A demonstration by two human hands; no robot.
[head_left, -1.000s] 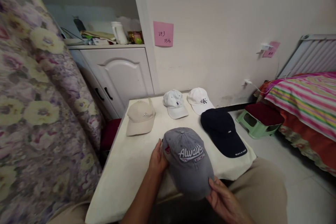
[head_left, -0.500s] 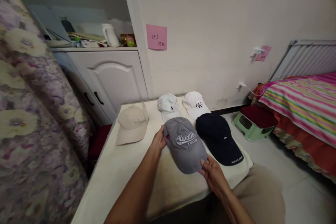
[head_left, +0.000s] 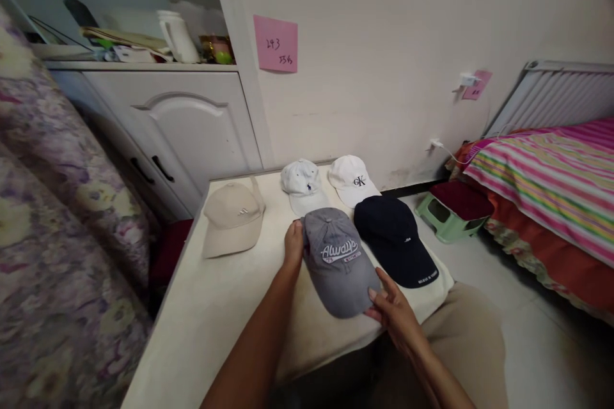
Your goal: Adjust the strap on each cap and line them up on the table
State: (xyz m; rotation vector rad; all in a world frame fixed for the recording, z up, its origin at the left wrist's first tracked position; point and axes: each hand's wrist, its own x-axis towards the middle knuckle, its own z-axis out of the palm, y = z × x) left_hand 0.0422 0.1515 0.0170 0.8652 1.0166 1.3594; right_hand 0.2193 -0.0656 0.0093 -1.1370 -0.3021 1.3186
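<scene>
Both of my hands are on a grey baseball cap point(head_left: 336, 291) with "Always" stitched in white on its front. My left hand point(head_left: 293, 245) grips its left side, with the fingertips partly hidden by the cap. At the right edge of the brim, my right hand point(head_left: 389, 304) pinches it between thumb and fingers. Close by on the right lies a navy cap point(head_left: 391, 236), partly behind the grey one. A pale cap with a small dark emblem point(head_left: 301, 182) and a white cap with "CK" letters point(head_left: 349, 179) sit behind. Off to the left rests a beige cap point(head_left: 231, 217).
The caps are on a table with a cream cloth point(head_left: 206, 307). A wall and white cabinet point(head_left: 192, 121) stand behind it. To the right are a green stool point(head_left: 451, 220) and a striped bed point(head_left: 551, 166); a floral curtain point(head_left: 62, 255) hangs at left.
The view has shifted slightly, so the surroundings sit further left and higher. The grey cap has turned a little in my hands, and the red emblem on its left side is now mostly hidden.
</scene>
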